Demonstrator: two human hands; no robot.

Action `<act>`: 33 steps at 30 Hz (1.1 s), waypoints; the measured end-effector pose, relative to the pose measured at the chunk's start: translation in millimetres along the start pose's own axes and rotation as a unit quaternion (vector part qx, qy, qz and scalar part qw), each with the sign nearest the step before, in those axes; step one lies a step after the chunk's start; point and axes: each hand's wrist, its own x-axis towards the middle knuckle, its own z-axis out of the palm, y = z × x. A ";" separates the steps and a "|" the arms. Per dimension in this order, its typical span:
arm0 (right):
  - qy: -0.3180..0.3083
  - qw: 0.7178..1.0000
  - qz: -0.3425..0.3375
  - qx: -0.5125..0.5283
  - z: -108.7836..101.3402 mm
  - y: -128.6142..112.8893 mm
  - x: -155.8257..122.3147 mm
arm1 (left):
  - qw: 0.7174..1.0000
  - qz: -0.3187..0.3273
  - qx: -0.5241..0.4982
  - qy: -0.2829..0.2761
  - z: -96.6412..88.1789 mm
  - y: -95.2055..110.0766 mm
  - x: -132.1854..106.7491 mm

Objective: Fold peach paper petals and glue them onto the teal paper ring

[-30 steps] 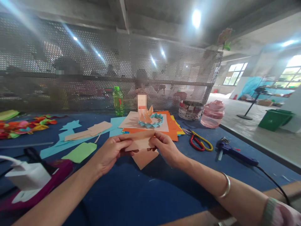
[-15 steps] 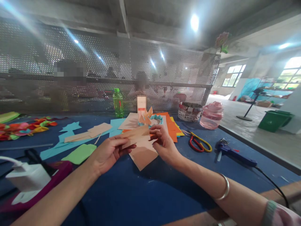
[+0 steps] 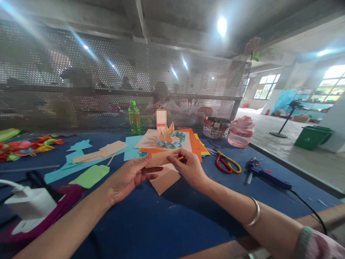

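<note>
Between my two hands a folded strip of peach paper (image 3: 161, 158) is held up above the table. My left hand (image 3: 134, 174) grips its left end between thumb and fingers, the lower fingers stretched out beneath. At the other end, my right hand (image 3: 190, 167) pinches the paper with thumb and fingertips. Below lie loose peach sheets (image 3: 164, 181). Just behind stands a ring of folded blue paper (image 3: 172, 144) with pointed peach pieces (image 3: 165, 136) on it, resting on a stack of coloured sheets (image 3: 196, 144).
Scissors (image 3: 228, 162) and a blue glue gun (image 3: 269, 174) lie to the right. Behind them stand a woven basket (image 3: 216, 128) and a pink jug (image 3: 241, 133). A green bottle (image 3: 134, 118), a green paper piece (image 3: 91, 176) and a power strip (image 3: 71, 196) are on the left.
The peach paper is now a narrower strip, turned more level. My right thumb and fingers have closed on its right end, and the blue ring behind shows more fully.
</note>
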 end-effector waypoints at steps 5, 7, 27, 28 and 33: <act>0.001 1.000 0.010 0.014 1.5 -3.7 -1.6 | 0.999 0.032 0.018 -0.025 -1.7 -3.9 1.1; -0.004 1.000 0.009 0.020 2.3 -4.4 -3.1 | 0.999 0.029 0.029 0.011 -2.8 -6.3 2.3; -0.048 0.996 0.045 0.066 3.9 5.0 -3.4 | 0.996 0.044 0.050 0.061 -1.6 -6.7 2.0; -0.046 0.996 0.046 0.062 3.9 4.9 -3.5 | 0.996 0.045 0.053 0.058 -2.0 -7.0 1.9; -0.039 0.997 0.049 0.055 3.6 5.2 -3.8 | 0.996 0.045 0.052 0.058 -2.4 -7.3 2.2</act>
